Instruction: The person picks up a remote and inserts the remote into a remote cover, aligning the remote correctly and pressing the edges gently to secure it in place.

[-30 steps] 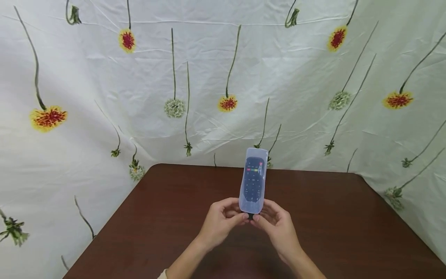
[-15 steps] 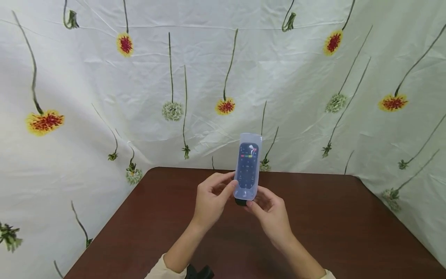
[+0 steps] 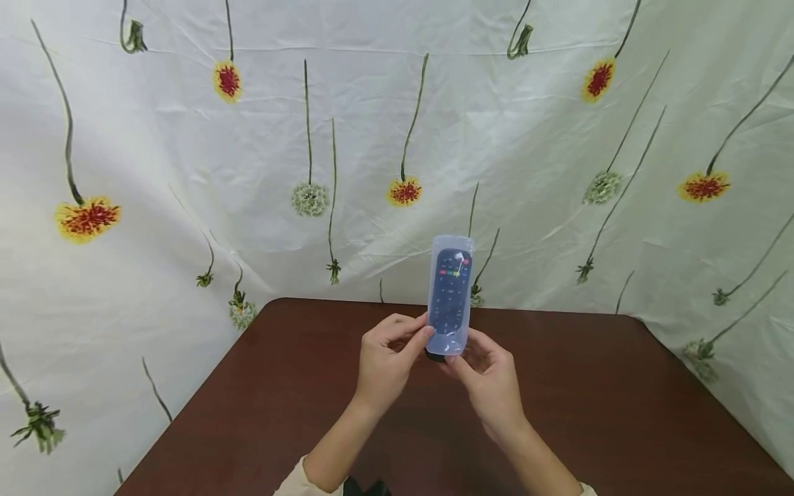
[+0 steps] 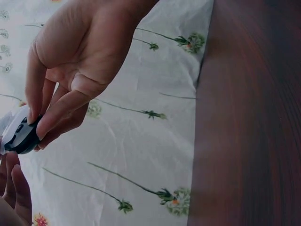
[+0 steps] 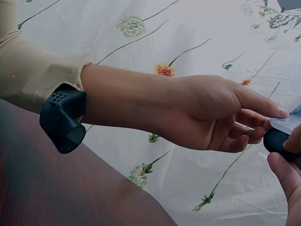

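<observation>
Upright over the table, both hands hold a dark remote control (image 3: 451, 289) with coloured buttons inside a translucent plastic sleeve (image 3: 448, 345). Its black lower end (image 5: 276, 140) sticks out of the sleeve. My left hand (image 3: 386, 362) pinches the left side low down, thumb on the sleeve's front. At the lower right corner my right hand (image 3: 494, 379) pinches the bottom, its thumb by the black end. The left wrist view has the right hand (image 4: 84, 52) gripping that black end, with left-hand fingers (image 4: 21, 186) under it. Fingers behind the remote are partly hidden.
Below the hands lies a dark reddish-brown table (image 3: 595, 393). A white cloth (image 3: 533, 138) printed with flowers hangs behind and beside it. A black device (image 5: 66, 117) is strapped to the left wrist beside the beige sleeve cuff (image 5: 56, 66).
The remote has risen. My left hand has shifted from the bottom end up to the left side of the sleeve, while the right hand stays at the bottom. Over the last half second it moved slightly right.
</observation>
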The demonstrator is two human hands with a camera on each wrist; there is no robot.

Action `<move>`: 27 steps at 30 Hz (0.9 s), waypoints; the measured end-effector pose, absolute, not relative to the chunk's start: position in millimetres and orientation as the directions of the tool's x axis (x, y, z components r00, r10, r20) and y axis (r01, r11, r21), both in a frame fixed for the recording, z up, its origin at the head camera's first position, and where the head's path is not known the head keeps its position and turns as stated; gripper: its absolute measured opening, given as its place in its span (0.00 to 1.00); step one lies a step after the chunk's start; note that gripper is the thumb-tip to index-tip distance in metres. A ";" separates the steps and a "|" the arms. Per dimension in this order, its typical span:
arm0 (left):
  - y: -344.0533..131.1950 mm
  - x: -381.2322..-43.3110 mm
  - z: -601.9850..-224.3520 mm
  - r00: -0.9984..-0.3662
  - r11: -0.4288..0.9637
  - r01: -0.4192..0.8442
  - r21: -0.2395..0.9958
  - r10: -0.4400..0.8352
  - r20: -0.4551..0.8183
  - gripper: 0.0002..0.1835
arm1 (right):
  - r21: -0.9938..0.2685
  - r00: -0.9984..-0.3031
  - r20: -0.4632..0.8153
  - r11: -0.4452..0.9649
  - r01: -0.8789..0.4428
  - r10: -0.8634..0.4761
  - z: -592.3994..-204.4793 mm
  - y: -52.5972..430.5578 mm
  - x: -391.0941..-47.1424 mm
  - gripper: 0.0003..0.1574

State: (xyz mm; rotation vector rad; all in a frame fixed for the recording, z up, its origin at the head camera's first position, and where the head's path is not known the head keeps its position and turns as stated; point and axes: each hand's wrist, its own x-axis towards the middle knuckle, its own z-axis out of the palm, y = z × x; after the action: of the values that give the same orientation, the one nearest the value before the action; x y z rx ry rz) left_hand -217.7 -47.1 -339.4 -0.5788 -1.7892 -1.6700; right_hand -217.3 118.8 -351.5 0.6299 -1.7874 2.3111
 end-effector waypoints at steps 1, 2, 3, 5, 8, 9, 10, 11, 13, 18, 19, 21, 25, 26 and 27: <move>-47.5 -218.1 -339.9 -0.718 0.101 0.682 0.724 -0.096 0.690 0.13 | -0.889 -0.900 0.413 -0.277 -0.365 -0.140 -351.7 119.0 -217.4 0.26; -48.0 -218.5 -340.2 -0.722 0.099 0.678 0.728 -0.095 0.686 0.13 | -0.890 -0.900 0.412 -0.275 -0.363 -0.145 -352.0 119.1 -217.6 0.26; -48.6 -218.9 -340.1 -0.725 0.102 0.675 0.731 -0.091 0.682 0.13 | -0.890 -0.899 0.412 -0.276 -0.363 -0.148 -352.5 119.2 -218.0 0.26; -50.2 -220.0 -340.0 -0.735 0.117 0.664 0.739 -0.076 0.673 0.13 | -0.889 -0.898 0.414 -0.275 -0.366 -0.146 -353.3 119.3 -218.9 0.26; -53.7 -220.4 -338.2 -0.760 0.139 0.639 0.757 -0.041 0.649 0.14 | -0.880 -0.888 0.438 -0.269 -0.392 -0.138 -352.7 119.0 -220.3 0.27; -54.9 -220.3 -337.4 -0.769 0.145 0.629 0.764 -0.027 0.639 0.14 | -0.876 -0.884 0.447 -0.266 -0.402 -0.136 -352.0 118.9 -220.9 0.27; -56.3 -220.5 -337.1 -0.781 0.143 0.617 0.774 -0.010 0.624 0.14 | -0.874 -0.881 0.454 -0.258 -0.412 -0.135 -351.1 118.8 -221.5 0.27; -57.6 -220.5 -336.7 -0.794 0.145 0.603 0.785 0.008 0.608 0.15 | -0.872 -0.878 0.459 -0.254 -0.418 -0.133 -349.9 118.8 -222.0 0.27; -60.1 -220.6 -336.4 -0.817 0.132 0.576 0.807 0.057 0.574 0.16 | -0.871 -0.877 0.463 -0.248 -0.425 -0.124 -347.4 119.2 -223.0 0.27; -63.2 -221.5 -337.8 -0.835 0.109 0.545 0.831 0.166 0.525 0.19 | -0.882 -0.892 0.434 -0.257 -0.394 -0.122 -343.4 122.8 -224.0 0.27; -63.1 -221.8 -337.9 -0.833 0.100 0.544 0.833 0.177 0.523 0.20 | -0.884 -0.893 0.430 -0.262 -0.387 -0.132 -343.1 123.8 -224.0 0.27; -62.5 -222.8 -337.9 -0.830 0.081 0.546 0.834 0.186 0.525 0.20 | -0.887 -0.893 0.424 -0.272 -0.374 -0.154 -343.3 125.7 -224.4 0.26; -60.9 -224.1 -337.7 -0.824 0.056 0.555 0.830 0.177 0.538 0.18 | -0.878 -0.889 0.421 -0.327 -0.349 -0.182 -343.7 128.7 -225.7 0.21; -60.7 -224.4 -338.6 -0.822 0.054 0.558 0.828 0.170 0.543 0.18 | -0.879 -0.894 0.413 -0.333 -0.341 -0.175 -343.7 128.6 -226.0 0.20; -60.2 -224.4 -339.4 -0.820 0.055 0.562 0.825 0.164 0.548 0.18 | -0.880 -0.896 0.410 -0.332 -0.340 -0.169 -343.4 128.2 -226.0 0.21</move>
State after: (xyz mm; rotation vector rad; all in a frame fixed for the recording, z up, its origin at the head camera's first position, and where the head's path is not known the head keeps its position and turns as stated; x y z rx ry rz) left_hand -224.4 -60.2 -339.4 -0.7331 -2.0312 -1.8265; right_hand -226.0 128.2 -343.4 0.6723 -1.7472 2.3857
